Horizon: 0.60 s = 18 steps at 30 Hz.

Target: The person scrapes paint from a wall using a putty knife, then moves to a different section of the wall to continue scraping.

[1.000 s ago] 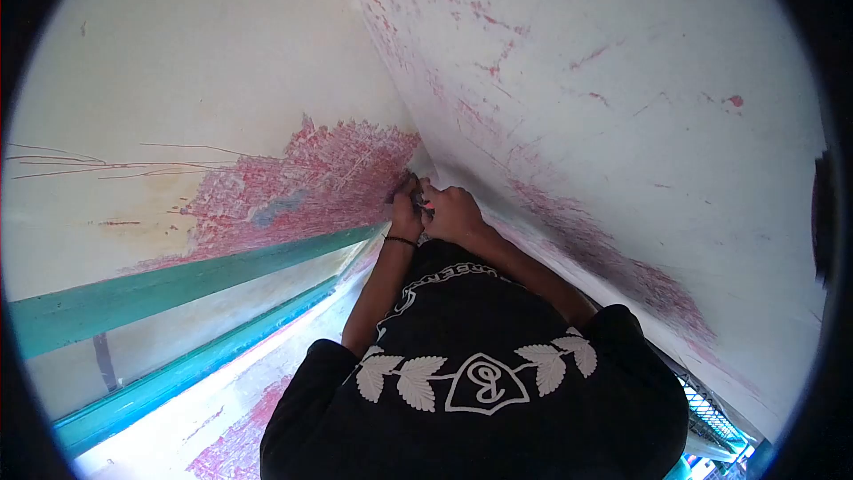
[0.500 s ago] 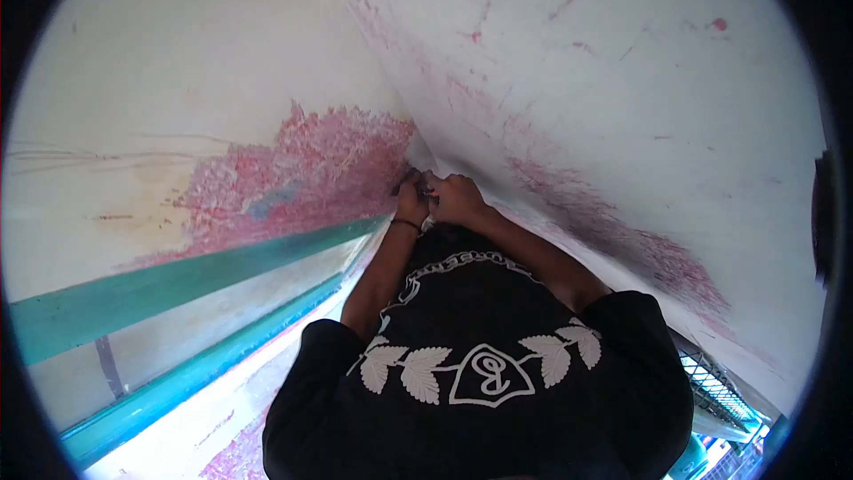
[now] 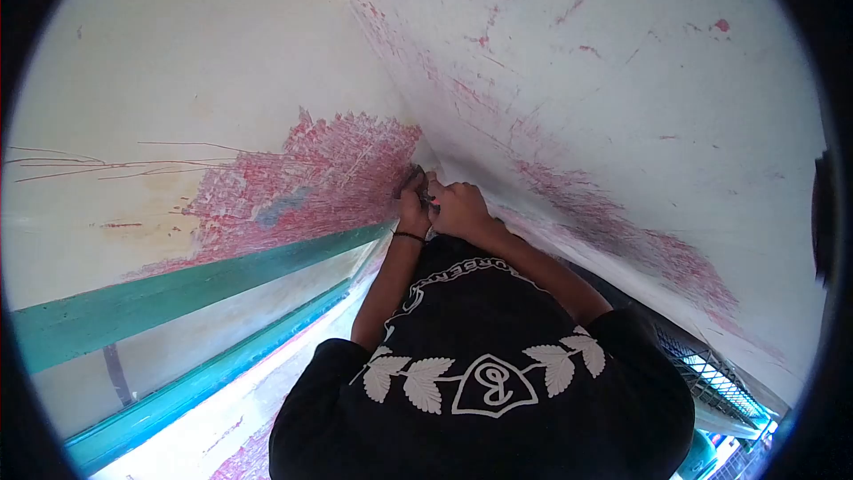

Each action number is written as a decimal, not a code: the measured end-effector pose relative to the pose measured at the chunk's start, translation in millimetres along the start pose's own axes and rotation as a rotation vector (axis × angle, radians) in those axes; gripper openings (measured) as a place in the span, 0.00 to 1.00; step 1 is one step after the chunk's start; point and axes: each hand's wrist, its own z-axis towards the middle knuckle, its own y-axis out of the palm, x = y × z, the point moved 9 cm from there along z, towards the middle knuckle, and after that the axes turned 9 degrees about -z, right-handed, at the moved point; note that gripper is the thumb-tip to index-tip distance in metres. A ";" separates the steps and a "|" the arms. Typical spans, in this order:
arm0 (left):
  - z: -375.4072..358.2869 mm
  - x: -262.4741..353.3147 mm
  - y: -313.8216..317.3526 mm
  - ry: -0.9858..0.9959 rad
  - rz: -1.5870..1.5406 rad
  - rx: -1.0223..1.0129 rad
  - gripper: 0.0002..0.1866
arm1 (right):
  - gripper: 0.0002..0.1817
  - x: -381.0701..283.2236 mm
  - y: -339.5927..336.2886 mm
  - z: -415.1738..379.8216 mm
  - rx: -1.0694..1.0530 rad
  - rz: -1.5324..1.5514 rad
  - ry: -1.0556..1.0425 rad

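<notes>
Near the corner where two walls meet, both my hands are close together on a small dark tool (image 3: 410, 180), whose shape is hard to make out. My left hand (image 3: 413, 210) has its fingers wrapped round it and wears a dark band at the wrist. Beside it on the right, my right hand (image 3: 461, 207) is closed, with thumb and fingers pinched at the same dark object. The tool is next to a rough red patch (image 3: 311, 173) of scraped paint on the left wall.
A green ledge (image 3: 178, 277) runs below the red patch. Under it is a teal rail (image 3: 222, 382). The pale right wall (image 3: 640, 107) has red streaks and scratches. A metal grating (image 3: 718, 380) shows at the lower right.
The view has shifted slightly, so the walls appear a little lower and to the right. Both hands stay close together at the corner, with a small change in their angle.
</notes>
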 end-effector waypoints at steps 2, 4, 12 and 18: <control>2.5 -12.9 -9.4 -0.073 -0.051 0.045 0.07 | 0.37 10.3 21.7 -3.1 -0.030 -0.030 0.016; 27.5 -27.9 -39.9 -0.086 -0.055 -0.108 0.08 | 0.36 16.9 24.0 -5.9 -0.053 0.014 0.012; -14.0 -1.4 17.5 0.024 -0.048 -0.011 0.12 | 0.36 8.5 1.7 -6.4 -0.020 -0.007 0.014; 1.8 -5.3 16.7 -0.036 -0.136 -0.044 0.08 | 0.31 0.7 -43.0 -1.8 0.019 0.052 0.011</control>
